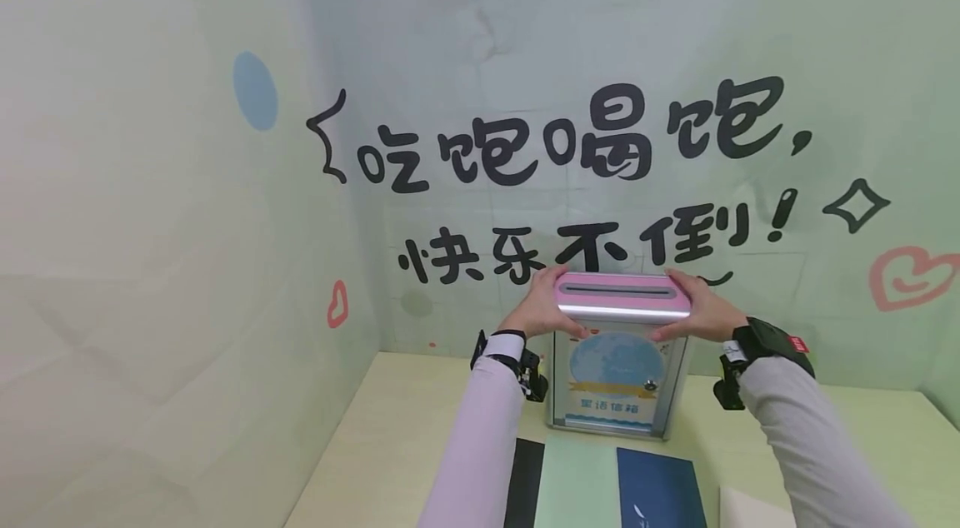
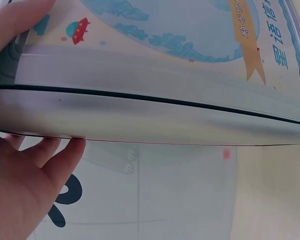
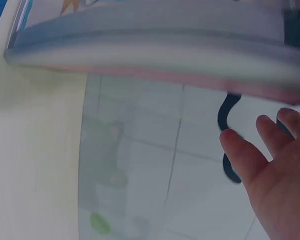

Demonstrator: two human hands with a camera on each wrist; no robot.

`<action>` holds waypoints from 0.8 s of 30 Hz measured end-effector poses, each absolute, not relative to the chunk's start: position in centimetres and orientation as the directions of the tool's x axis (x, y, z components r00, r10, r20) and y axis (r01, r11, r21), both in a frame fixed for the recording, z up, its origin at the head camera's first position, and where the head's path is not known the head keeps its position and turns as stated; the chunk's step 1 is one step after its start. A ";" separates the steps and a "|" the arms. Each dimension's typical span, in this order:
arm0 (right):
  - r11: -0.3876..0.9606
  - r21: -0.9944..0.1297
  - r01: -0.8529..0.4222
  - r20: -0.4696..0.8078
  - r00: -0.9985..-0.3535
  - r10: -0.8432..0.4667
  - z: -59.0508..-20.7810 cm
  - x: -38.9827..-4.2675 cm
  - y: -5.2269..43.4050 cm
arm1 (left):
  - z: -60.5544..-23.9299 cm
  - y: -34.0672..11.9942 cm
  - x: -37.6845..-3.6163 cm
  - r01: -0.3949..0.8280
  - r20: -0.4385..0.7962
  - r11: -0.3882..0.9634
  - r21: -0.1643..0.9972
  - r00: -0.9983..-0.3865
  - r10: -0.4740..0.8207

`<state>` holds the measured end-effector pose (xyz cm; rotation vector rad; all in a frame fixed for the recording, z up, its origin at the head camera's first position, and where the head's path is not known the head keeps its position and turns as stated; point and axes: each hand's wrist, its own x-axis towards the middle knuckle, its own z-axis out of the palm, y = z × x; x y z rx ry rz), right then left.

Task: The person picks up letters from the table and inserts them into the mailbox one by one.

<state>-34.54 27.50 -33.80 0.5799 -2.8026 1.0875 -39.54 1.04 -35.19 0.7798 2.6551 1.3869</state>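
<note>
A letter box (image 1: 615, 382) with a pink slotted lid, silver edges and a blue planet picture on its front stands upright on the table, close to the back wall. The left hand (image 1: 542, 307) grips the lid's left end, thumb on the front and fingertips at the back edge, as the left wrist view shows. At the lid's right end is the right hand (image 1: 701, 311), its thumb against the front. In the right wrist view, the nearest finger (image 3: 242, 155) of that hand is lifted off the lid's back edge, while the others reach toward it.
In front of the box lie a black flat item (image 1: 525, 482), a pale green one (image 1: 579, 482) and a dark blue one (image 1: 662, 486). A whitish sheet (image 1: 753, 509) is partly under the right sleeve. Printed walls (image 1: 480, 328) rise behind and to the left.
</note>
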 end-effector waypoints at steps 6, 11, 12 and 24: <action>0.712 -0.627 -0.317 0.121 -0.942 -0.313 -33.6 -33.5 29.9 | -35.2 1.1 -39.6 0.422 0.201 0.484 0.766 -0.874 0.443; 0.722 -0.629 -0.287 0.082 -0.949 -0.306 -33.1 -32.8 31.3 | -35.2 1.1 -39.7 0.435 0.219 0.494 0.753 -0.874 0.435; 0.723 -0.632 -0.279 0.073 -0.950 -0.303 -33.0 -32.6 31.4 | -35.2 1.1 -39.6 0.435 0.220 0.496 0.751 -0.874 0.433; 0.760 -0.612 -0.218 0.016 -0.964 -0.264 -34.0 -30.8 33.9 | -35.7 1.5 -38.6 0.409 0.209 0.463 0.786 -0.881 0.424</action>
